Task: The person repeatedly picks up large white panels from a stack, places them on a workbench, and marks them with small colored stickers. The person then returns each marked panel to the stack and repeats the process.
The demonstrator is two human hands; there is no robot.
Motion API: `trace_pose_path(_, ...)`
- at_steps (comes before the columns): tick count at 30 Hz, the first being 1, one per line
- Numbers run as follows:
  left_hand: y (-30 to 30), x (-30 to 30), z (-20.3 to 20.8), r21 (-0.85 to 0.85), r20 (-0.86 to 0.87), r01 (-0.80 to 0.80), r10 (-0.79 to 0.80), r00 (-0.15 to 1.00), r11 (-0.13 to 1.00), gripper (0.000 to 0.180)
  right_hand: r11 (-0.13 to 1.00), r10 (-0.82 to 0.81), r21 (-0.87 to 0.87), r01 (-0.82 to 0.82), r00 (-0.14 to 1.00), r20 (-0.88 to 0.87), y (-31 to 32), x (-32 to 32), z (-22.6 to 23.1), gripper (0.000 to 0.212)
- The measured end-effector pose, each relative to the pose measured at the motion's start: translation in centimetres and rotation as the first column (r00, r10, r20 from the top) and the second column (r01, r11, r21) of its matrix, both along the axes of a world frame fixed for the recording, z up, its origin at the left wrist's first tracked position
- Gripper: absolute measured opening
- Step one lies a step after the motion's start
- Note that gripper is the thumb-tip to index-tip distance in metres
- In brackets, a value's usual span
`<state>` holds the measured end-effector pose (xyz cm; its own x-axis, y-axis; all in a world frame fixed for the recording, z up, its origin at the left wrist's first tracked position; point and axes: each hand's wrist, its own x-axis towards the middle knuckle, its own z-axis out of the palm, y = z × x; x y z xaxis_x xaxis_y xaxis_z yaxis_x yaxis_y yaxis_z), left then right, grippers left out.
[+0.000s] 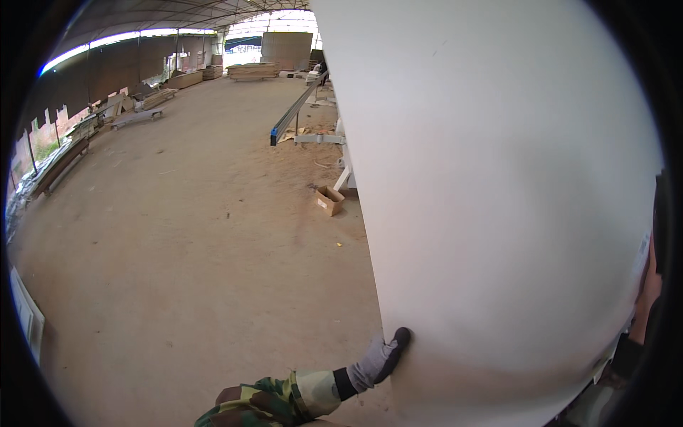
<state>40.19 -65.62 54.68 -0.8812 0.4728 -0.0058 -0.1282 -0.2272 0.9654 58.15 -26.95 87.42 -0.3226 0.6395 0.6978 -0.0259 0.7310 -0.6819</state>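
White, one large panel [498,199] upright before me, my left hand [380,359] in a grey glove gripping its left edge low down, my right hand [649,292] barely visible at its right edge, grip unclear, one open cardboard box [329,200] on the dirt floor [199,249] beyond.

The white panel [498,199] fills the right of the view and hides everything behind it; its top and lower right run out past the dark rim of the lens. The left hand [380,359], gloved in grey, curls round the panel's left edge, so its fingertips are out of sight behind the board. The right hand [649,292] shows only as a sliver at the panel's right edge, the rest cut by the rim, and its grip cannot be made out. Far beyond the panel's upper left corner, the stacked timber [252,70] is too small to tell apart.
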Motion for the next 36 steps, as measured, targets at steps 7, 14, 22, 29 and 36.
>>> trace_pose_path(7, 8.8, -6.9, -3.7, 0.118, 0.426, 0.214, -0.244, 0.871, 0.97, 0.069, 0.977, -0.038, 0.21, -0.048, 0.922, 0.385, 8.7, -20.6, -5.4, 0.052)
trace_pose_path(14, 21.8, -21.1, -5.0, 0.384, 0.635, 0.305, -0.489, 0.598, 0.872, 0.068, 0.968, 0.251, -0.129, -0.215, 0.82, 0.514, 22.1, -41.3, -13.7, 0.045)
trace_pose_path(22, 31.9, -44.7, -10.1, 0.206, 0.714, 0.36, -0.391, 0.581, 0.91, 0.067, 0.973, 0.186, -0.226, -0.044, 0.73, 0.657, 36.1, -62.7, -24.7, 0.051)
trace_pose_path(29, 41.5, -63.9, -13.5, 0.077, 0.749, 0.384, -0.308, 0.586, 0.92, 0.066, 0.882, 0.18, -0.413, 0.226, 0.65, 0.739, 46.8, -65.3, -41.0, 0.054)
trace_pose_path(36, 54.7, -74.7, -19.8, -0.049, 0.781, 0.346, -0.18, 0.598, 0.937, 0.065, 0.903, -0.005, -0.247, 0.352, 0.583, 0.813, 61.9, -71.1, -56.1, 0.051)
